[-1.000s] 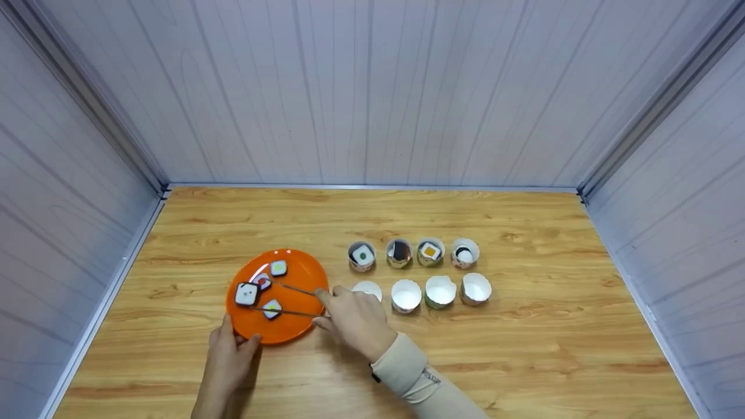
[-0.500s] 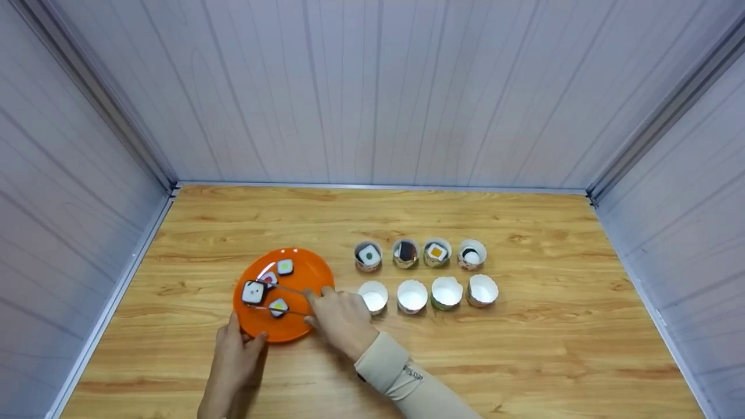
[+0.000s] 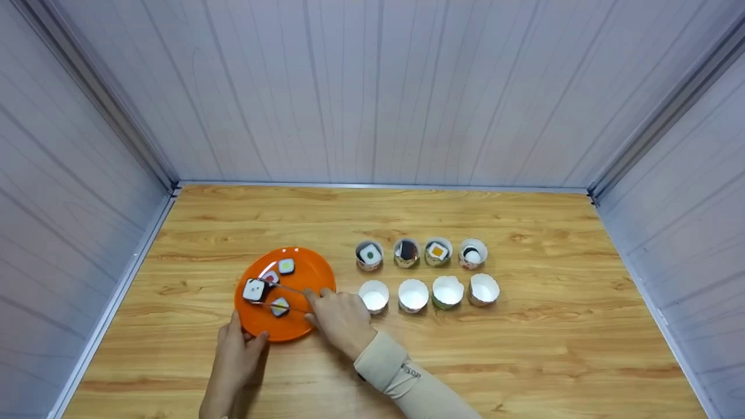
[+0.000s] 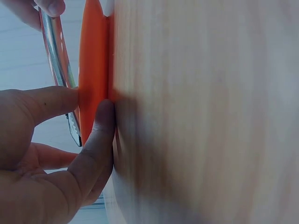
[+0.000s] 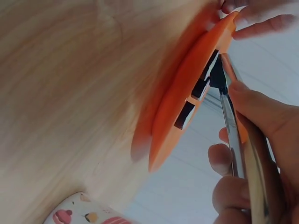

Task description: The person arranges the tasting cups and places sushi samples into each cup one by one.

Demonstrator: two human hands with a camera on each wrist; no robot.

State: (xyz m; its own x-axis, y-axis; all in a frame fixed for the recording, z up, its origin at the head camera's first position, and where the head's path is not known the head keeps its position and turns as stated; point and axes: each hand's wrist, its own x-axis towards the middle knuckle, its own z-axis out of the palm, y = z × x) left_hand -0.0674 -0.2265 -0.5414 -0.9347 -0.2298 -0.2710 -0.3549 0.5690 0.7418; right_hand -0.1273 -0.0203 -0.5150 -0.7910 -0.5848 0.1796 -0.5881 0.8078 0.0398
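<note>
An orange plate (image 3: pixel 311 273) lies at the left of the table. My left hand (image 3: pixel 236 355) holds its near-left rim, thumb above and fingers below in the left wrist view. My right hand (image 3: pixel 342 323) grips metal tongs (image 5: pixel 232 126) that reach over the plate. Their tips stand on either side of a large white square sushi-like piece (image 3: pixel 254 290) with dark sides. Beside it, partly hidden by the tongs, is a piece with a red centre (image 3: pixel 269 277). Two smaller pieces with yellow centres, one at the back (image 3: pixel 286 266) and one nearer (image 3: pixel 280 307), also lie there.
Right of the plate stand two rows of paper cups on the wooden table (image 3: pixel 541 326). Back-row cups hold pieces, such as one with a green dot (image 3: pixel 369 254) and one with an orange centre (image 3: pixel 437 251). Front-row cups (image 3: pixel 413 297) show bare white insides. Pale panels (image 3: pixel 372 105) enclose the table.
My right hand has moved left, bringing the tong tips to both sides of the large white piece. My left hand stays on the plate rim. The head view has shifted slightly.
</note>
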